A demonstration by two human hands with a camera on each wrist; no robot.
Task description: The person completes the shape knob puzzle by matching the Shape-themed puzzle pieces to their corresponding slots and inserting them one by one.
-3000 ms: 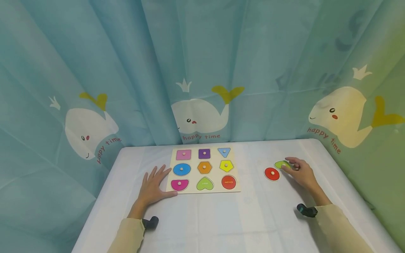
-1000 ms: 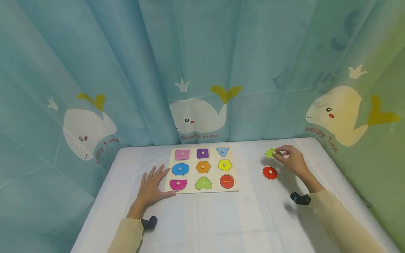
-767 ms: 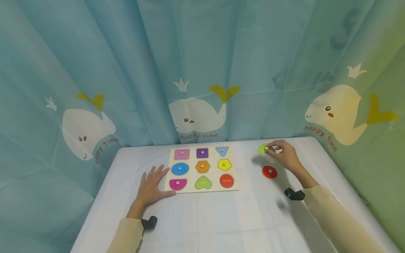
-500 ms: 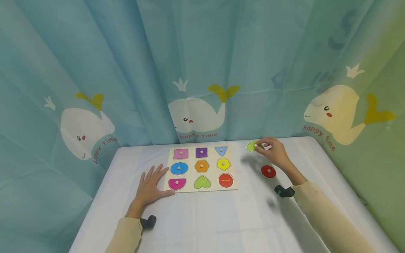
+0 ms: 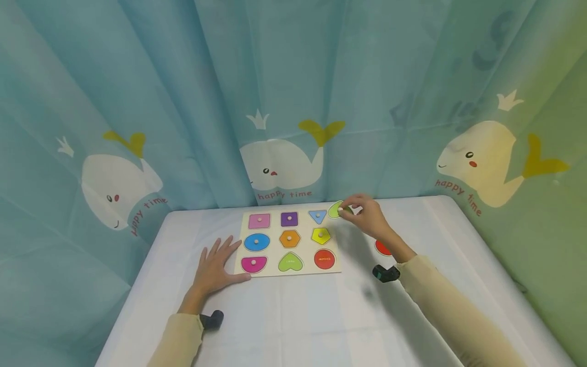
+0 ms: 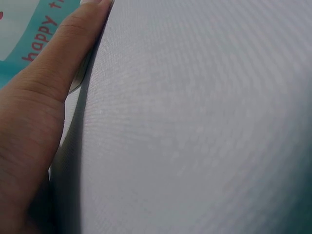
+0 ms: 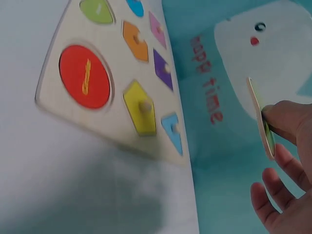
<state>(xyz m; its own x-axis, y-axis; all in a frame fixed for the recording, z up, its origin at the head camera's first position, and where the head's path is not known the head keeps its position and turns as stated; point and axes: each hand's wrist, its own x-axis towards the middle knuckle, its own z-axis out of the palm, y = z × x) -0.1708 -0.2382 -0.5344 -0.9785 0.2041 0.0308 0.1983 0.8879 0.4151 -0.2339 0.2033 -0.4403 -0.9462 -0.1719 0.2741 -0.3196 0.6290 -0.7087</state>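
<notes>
My right hand [image 5: 369, 218] pinches the green heart-shaped puzzle piece [image 5: 336, 209] by its small knob, raised near the back right corner of the puzzle board [image 5: 308, 266]. In the right wrist view the heart piece [image 7: 261, 119] appears edge-on between thumb and fingers, beside the board. The board has bare, printed recesses for a green heart [image 5: 290, 261] and a red circle [image 5: 324, 259]; its other shapes carry knobs. My left hand [image 5: 213, 270] lies spread at the board's left side, thumb along the near left corner. In the left wrist view only part of that hand [image 6: 36, 107] shows.
A red round piece [image 5: 382, 248] lies on the white tablecloth [image 5: 293, 316] right of the board, partly covered by my right wrist. A blue-green curtain [image 5: 284, 76] with whale prints hangs right behind the table's back edge.
My right hand has picked up the green heart piece from beside the red round piece and carried it left to the board's back right corner. The left hand stays in place.
</notes>
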